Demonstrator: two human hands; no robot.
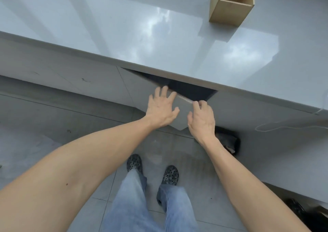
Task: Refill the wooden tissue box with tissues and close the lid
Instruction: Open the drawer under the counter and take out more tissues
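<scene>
Both hands work the grey cabinet door [179, 114] under the countertop [124, 36]: left hand [160, 110] pressed flat against its face with fingers spread, right hand [201, 118] pinching its top edge with curled fingers. Behind the door the cabinet's opening is dark, and I cannot tell what it holds. Judging by this, the step is fetching supplies; next, swing the door wider and reach inside. Beyond the door, on the countertop, stands a cardboard box [230, 2], open-topped, seemingly empty. No wooden tissue box or tissues show anywhere.
</scene>
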